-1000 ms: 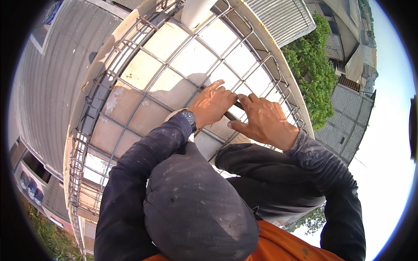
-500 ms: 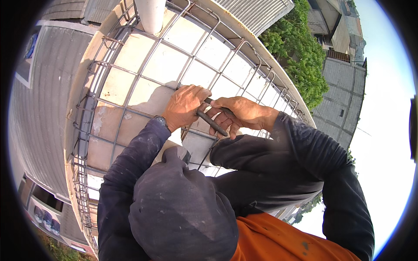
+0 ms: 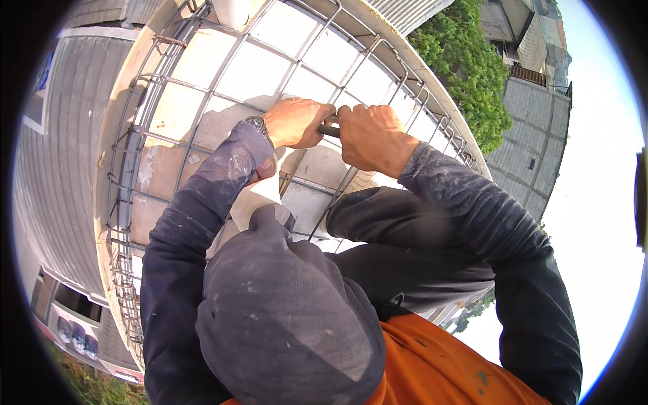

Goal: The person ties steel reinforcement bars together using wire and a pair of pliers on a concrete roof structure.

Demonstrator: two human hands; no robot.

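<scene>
My right hand [image 3: 373, 135] is closed around the dark handles of pincers [image 3: 329, 130]; only a short stretch of them shows between my hands. My left hand [image 3: 297, 123] is closed right beside it, fingertips almost touching my right hand at the tool. Whatever the left fingers pinch is hidden. Under both hands spreads a grid of steel rebar [image 3: 295, 62], held over pale boards. The jaws of the pincers are out of sight, and so is the point on the bars where they work.
A white pipe [image 3: 231, 12] stands through the grid at the far end. Bent rebar hooks line both long sides, inside a wooden form edge [image 3: 116, 115]. Beyond lie a corrugated roof [image 3: 81, 135], a green tree [image 3: 466, 88] and a block wall [image 3: 533, 135]. My bent knee is close below the right hand.
Both hands have moved up and away from me over the grid. The pincers' handles were spread in a loose right hand; now that hand is wrapped around them, back upward.
</scene>
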